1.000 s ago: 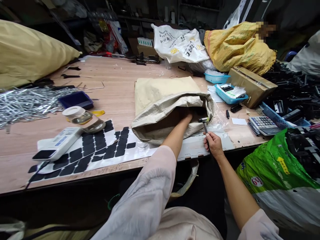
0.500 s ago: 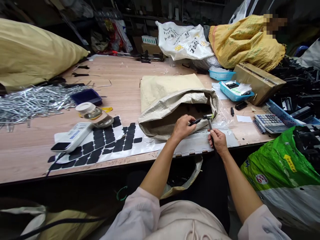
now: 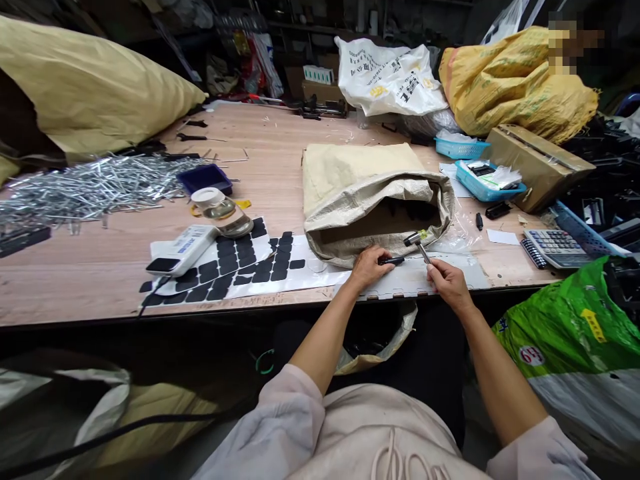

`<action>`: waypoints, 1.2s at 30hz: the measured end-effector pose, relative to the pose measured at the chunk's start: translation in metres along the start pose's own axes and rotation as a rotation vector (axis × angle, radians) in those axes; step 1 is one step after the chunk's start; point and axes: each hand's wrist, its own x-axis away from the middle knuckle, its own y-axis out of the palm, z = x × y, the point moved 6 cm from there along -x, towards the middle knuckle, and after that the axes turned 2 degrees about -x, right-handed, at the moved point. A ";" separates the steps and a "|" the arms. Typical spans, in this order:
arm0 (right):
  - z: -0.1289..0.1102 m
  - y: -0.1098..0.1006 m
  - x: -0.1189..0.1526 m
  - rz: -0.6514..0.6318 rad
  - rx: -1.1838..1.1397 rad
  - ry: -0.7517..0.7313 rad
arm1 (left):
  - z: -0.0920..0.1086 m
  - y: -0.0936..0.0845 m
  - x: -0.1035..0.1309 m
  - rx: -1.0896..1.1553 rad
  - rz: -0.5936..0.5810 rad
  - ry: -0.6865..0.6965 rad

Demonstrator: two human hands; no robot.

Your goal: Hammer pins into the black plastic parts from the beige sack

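Observation:
My right hand (image 3: 449, 283) is closed round the handle of a small hammer (image 3: 425, 253). Its head, black with a yellow-green end, is raised just in front of the sack's mouth. My left hand (image 3: 370, 268) pinches a dark elongated part (image 3: 391, 261) low over the white board (image 3: 425, 283) at the table edge. The hammer head is above and slightly right of this part, apart from it. Behind both hands lies a beige woven sack (image 3: 360, 160), its mouth gaping towards me; dark shapes inside are hard to make out.
Left are a heap of metal rods (image 3: 100, 190), a dark blue tray (image 3: 205, 179), a jar of liquid (image 3: 223, 212), a white device (image 3: 183, 250) and sheets of black stickers (image 3: 240, 257). Right are blue baskets (image 3: 487, 190), a calculator (image 3: 555, 248) and a green bag (image 3: 565, 313).
My left hand has brought the dark part down to the board, away from the hammer head. The hammer now tilts to the left. The view has swung slightly left.

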 end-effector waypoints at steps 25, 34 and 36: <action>-0.020 0.012 -0.001 -0.106 0.206 -0.103 | 0.004 -0.002 0.000 0.051 -0.039 -0.085; 0.009 0.007 -0.027 0.050 -0.313 0.169 | 0.009 -0.004 0.001 0.044 -0.054 -0.040; 0.012 0.005 -0.027 0.073 -0.343 0.169 | 0.018 -0.010 0.012 0.038 -0.062 0.005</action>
